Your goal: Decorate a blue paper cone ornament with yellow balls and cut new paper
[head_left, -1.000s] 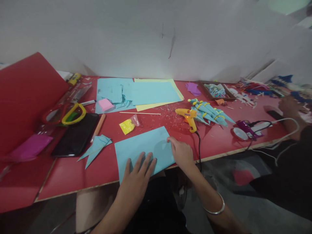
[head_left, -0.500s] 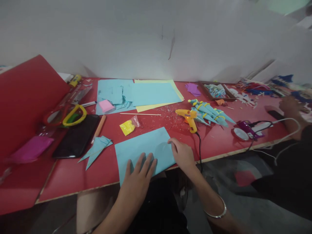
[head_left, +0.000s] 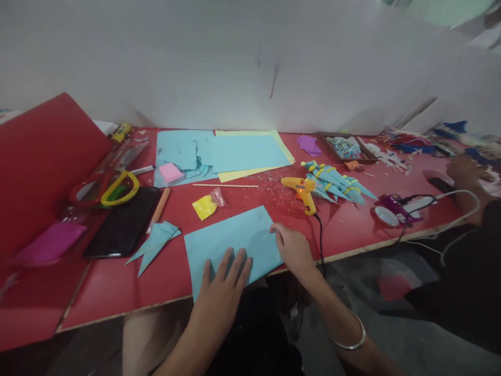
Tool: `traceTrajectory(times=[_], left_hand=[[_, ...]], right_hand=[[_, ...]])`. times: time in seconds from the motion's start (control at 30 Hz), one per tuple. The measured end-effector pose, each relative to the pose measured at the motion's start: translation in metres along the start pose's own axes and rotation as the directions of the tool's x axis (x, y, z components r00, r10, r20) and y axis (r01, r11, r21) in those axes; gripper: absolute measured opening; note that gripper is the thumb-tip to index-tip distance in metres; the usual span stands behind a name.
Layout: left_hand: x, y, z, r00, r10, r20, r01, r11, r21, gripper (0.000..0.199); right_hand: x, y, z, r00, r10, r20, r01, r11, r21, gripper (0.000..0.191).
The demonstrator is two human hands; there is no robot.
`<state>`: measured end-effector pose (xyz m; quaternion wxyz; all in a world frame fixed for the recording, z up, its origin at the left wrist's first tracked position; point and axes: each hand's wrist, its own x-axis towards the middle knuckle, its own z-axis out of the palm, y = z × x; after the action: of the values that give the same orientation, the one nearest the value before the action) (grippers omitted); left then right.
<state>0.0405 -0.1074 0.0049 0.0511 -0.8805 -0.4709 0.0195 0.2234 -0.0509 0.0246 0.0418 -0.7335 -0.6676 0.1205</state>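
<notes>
A sheet of light blue paper [head_left: 230, 235] lies at the front edge of the red table, its lower left corner jutting over the edge. My left hand [head_left: 223, 282] rests flat on its lower part with the fingers spread. At the right edge of the sheet, my right hand [head_left: 291, 248] is curled closed and grips the paper between thumb and fingers; the fingertips underneath are hidden. Folded blue paper pieces [head_left: 156, 243] lie to the left of the sheet. A yellow hot glue gun [head_left: 303, 193] with a black cord is beyond my right hand.
Scissors [head_left: 119, 188] lie over a black phone [head_left: 123, 224] at left. Behind are blue sheets [head_left: 250, 152], a thin stick [head_left: 225, 185] and a yellow packet [head_left: 204, 206]. Blue paper cones [head_left: 340, 183] lie at right; another person's hand [head_left: 464, 169] rests farther right.
Both hands stay in place on the blue paper. The whole view has shifted very slightly, with the table a little lower in the picture.
</notes>
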Motion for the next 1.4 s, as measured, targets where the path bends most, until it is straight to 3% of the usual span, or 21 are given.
traceTrajectory(times=[0.87,1.0,1.2,1.4], left_hand=[[-0.003,0.003,0.002,0.998,0.001,-0.067,0.001,1.000,0.023,0.055],[-0.007,-0.009,0.000,0.997,0.061,-0.043,-0.061,0.998,-0.003,0.057],[-0.004,-0.038,-0.010,0.988,0.106,0.109,-0.100,0.993,-0.060,0.061],[-0.002,-0.045,-0.006,0.993,0.086,0.084,-0.081,0.995,-0.065,0.060]], right_hand=[[-0.001,-0.012,-0.003,0.995,0.072,0.070,-0.057,0.980,-0.193,0.025],[-0.002,-0.012,-0.001,0.996,0.075,0.048,-0.063,0.975,-0.211,0.024],[-0.002,-0.013,-0.001,0.993,0.119,0.021,-0.114,0.977,-0.180,0.025],[0.001,-0.016,0.001,0.991,0.131,-0.017,-0.132,0.974,-0.185,0.023]])
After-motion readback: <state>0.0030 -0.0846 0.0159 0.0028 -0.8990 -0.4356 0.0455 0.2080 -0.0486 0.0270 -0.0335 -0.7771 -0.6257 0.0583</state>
